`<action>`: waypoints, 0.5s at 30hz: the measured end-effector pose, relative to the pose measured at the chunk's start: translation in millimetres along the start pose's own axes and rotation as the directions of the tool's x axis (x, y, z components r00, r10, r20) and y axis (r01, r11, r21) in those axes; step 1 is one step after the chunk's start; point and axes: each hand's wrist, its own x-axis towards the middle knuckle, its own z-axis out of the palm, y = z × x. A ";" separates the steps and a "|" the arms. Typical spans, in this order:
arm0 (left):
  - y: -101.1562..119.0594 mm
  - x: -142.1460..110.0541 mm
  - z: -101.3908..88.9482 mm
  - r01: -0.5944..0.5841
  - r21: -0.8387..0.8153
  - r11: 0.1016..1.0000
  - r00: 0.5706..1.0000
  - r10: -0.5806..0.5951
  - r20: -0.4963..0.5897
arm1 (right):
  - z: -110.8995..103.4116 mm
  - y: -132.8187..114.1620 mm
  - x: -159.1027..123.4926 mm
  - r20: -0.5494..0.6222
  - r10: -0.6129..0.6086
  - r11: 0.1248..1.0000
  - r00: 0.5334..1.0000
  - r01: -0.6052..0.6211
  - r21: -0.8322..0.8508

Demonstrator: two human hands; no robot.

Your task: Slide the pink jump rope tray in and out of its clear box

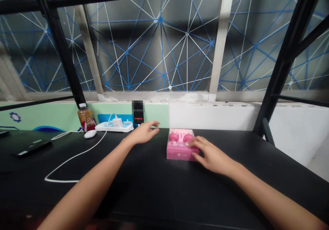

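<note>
A small pink box (180, 151) with a pink item showing under its clear top stands on the black table (159, 185), near the middle. My right hand (209, 154) rests against the box's right front corner, fingers spread over its edge. My left hand (144, 132) hovers above the table to the left of the box, fingers stretched out and holding nothing. It does not touch the box.
At the back left lie a white power strip (114, 126) with a charger and trailing white cable (74, 158), a white mouse (90, 133), a drink bottle (85, 117) and a small black device (138, 115). A dark flat device (32, 147) lies far left. Black shelf posts (282, 69) flank the table.
</note>
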 end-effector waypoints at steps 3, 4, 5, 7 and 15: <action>-40.6 30.3 -26.3 0.283 0.141 0.949 0.941 -0.246 -0.233 | -2.7 2.0 0.8 0.005 0.013 1.000 1.000 -0.013 -0.003; -52.6 39.0 -33.7 0.318 0.154 0.935 0.926 -0.272 -0.260 | -3.5 2.9 1.2 0.005 0.018 1.000 1.000 -0.018 0.000; -63.1 46.7 -39.9 0.355 0.165 0.920 0.910 -0.299 -0.287 | -4.2 3.9 1.7 0.005 0.022 1.000 1.000 -0.022 0.004; -79.3 59.1 -47.7 0.412 0.185 0.892 0.883 -0.341 -0.322 | -5.3 6.0 2.8 0.008 0.026 1.000 1.000 -0.026 0.008; -101.3 88.3 -40.9 0.489 0.226 0.842 0.843 -0.390 -0.371 | -6.5 11.9 5.9 0.007 0.023 1.000 1.000 -0.023 0.008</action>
